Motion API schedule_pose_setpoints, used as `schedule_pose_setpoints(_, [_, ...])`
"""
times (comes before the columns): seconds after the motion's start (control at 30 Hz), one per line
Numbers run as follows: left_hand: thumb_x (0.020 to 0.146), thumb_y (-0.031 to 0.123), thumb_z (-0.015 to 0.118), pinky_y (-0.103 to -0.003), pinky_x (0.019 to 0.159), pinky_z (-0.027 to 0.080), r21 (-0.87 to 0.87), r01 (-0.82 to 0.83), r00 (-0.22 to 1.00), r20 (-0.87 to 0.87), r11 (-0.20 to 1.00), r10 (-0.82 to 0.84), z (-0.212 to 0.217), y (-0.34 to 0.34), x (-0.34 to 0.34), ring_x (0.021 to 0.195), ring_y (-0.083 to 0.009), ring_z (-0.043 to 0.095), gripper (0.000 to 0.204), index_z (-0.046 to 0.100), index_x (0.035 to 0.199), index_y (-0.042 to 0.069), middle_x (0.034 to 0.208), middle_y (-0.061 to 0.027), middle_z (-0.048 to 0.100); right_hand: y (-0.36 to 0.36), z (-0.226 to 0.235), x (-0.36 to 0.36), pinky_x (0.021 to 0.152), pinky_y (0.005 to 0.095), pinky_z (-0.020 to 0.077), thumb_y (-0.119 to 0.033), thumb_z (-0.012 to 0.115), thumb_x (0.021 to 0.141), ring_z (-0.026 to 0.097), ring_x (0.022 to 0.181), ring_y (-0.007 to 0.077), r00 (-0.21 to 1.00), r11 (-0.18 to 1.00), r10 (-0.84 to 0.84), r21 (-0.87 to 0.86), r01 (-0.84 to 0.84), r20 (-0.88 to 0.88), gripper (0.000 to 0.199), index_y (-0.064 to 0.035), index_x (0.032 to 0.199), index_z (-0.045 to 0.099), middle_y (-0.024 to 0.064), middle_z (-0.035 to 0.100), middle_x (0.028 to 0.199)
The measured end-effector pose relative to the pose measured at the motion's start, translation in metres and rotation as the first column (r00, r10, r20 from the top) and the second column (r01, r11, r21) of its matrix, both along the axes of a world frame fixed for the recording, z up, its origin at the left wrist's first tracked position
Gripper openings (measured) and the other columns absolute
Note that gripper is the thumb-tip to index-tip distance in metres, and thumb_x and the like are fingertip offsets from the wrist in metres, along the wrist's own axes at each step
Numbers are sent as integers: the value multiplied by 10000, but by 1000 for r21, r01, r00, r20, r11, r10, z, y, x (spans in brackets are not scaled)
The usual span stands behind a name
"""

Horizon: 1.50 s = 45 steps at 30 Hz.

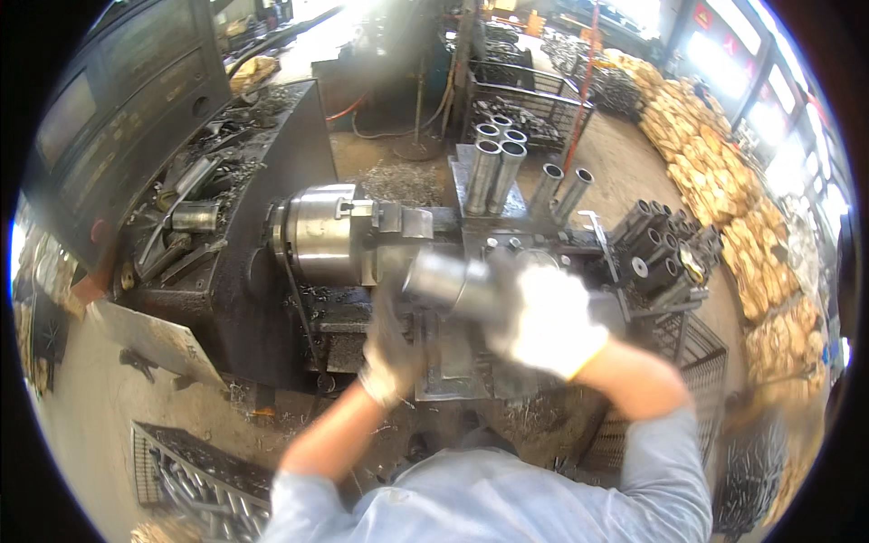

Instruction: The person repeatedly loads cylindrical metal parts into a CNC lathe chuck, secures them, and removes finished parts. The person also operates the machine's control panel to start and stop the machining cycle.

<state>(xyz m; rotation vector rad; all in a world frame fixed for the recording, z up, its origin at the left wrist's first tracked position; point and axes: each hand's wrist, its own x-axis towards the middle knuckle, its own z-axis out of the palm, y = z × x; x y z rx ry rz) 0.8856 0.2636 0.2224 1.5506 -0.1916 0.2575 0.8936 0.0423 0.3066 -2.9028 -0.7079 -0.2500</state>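
A short, shiny metal tube is in front of me, blurred by motion, its near-left end tilted up. My right hand, in a white glove with dark fingers, is closed around the tube's right part. Beside the tube's left end is my left hand, also gloved, with its dirty fingers pointing upward; blur hides whether they touch the tube. Just beyond my left hand is a lathe chuck with stepped jaws, and no workpiece is visible in it.
Several upright tubes stand behind the carriage, with more dark tubes at the right beside a caliper. A metal chip-strewn machine bed is at left. Wire baskets sit low on the floor; stacked sacks line the right.
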Motion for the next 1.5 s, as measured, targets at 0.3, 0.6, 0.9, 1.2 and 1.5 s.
schedule_pose_setpoints(0.3, [947,165,766,-449,932,607,-612,-126,641,-651,781,-407,-131,-16,-73,1132,-296,695,542,554,1424,20,1274,-168,669,-8,-203,-74,851,481,607,-531,836,763,770,966,393,510,980,-93,12,200,-855,716,-26,1257,718,252,781,1114])
schedule_pose_setpoints(0.6, [1081,395,516,-451,1007,592,-907,-164,597,-404,388,-693,-149,-9,-88,1109,-289,740,435,674,1272,37,1196,-120,763,-47,-182,-95,981,469,584,-368,857,729,736,1084,418,690,749,391,646,146,-609,781,-32,1395,625,267,755,1167])
schedule_pose_setpoints(0.9, [1096,572,476,-461,723,654,-824,-319,613,-557,469,-561,-140,11,-85,815,-306,776,604,703,1255,35,948,-120,779,-117,-173,-82,848,428,620,-376,910,801,763,960,333,846,732,26,587,346,-532,507,-82,1166,718,147,771,1066])
schedule_pose_setpoints(1.2, [995,769,540,-512,821,647,-807,-148,802,-436,571,-408,-132,1,-97,988,-331,757,892,462,1571,92,1163,-155,727,-195,-53,180,856,510,587,-278,661,974,762,956,419,956,896,-272,392,209,113,392,-106,1323,710,218,784,983])
schedule_pose_setpoints(1.5, [724,677,928,-426,793,676,-477,-146,900,-429,867,-85,-96,23,-116,945,-289,774,1255,320,1629,56,1098,-128,727,-183,-80,277,962,479,591,-385,725,927,756,1071,388,891,902,-431,86,422,142,420,-99,1234,749,227,778,1138])
